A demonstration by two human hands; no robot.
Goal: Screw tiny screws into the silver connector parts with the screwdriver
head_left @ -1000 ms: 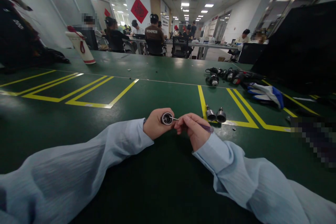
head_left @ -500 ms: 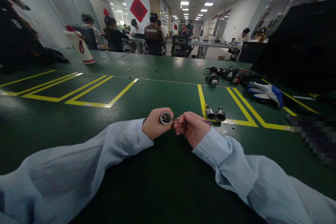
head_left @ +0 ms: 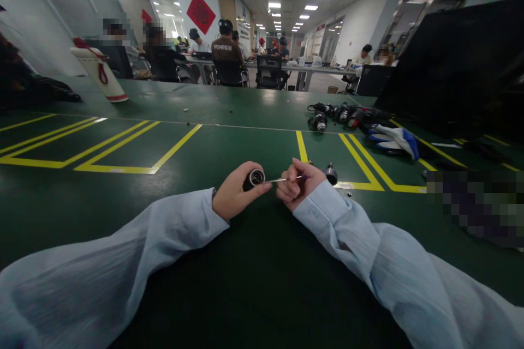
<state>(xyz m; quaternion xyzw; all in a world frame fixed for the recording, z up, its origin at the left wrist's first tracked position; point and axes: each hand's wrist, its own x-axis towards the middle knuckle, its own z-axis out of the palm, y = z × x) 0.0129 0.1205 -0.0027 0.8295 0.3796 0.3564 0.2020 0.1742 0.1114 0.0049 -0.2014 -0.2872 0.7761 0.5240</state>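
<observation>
Down at the green counter (head_left: 262, 289), the left hand (head_left: 231, 197) has its grip wrapped round a short dark cylinder (head_left: 254, 179) (silvery ring at its open end), while the right hand (head_left: 296, 186) has its grip pinched on a thin metal tool (head_left: 278, 180), tip at that opening.

Cylindrical part (head_left: 254, 179), in the left hand (head_left: 231, 196): dark matt body with a bright polished metal ring at its face. The thin tool (head_left: 276, 180) beside it, in the right hand (head_left: 295, 188), has a shiny metal shaft and a purple, plastic-looking grip. Sleeves (head_left: 123, 262) below the part: pale blue matt cloth, softly creased; table (head_left: 254, 136) under the part: smooth green surface with a faint sheen.
</observation>
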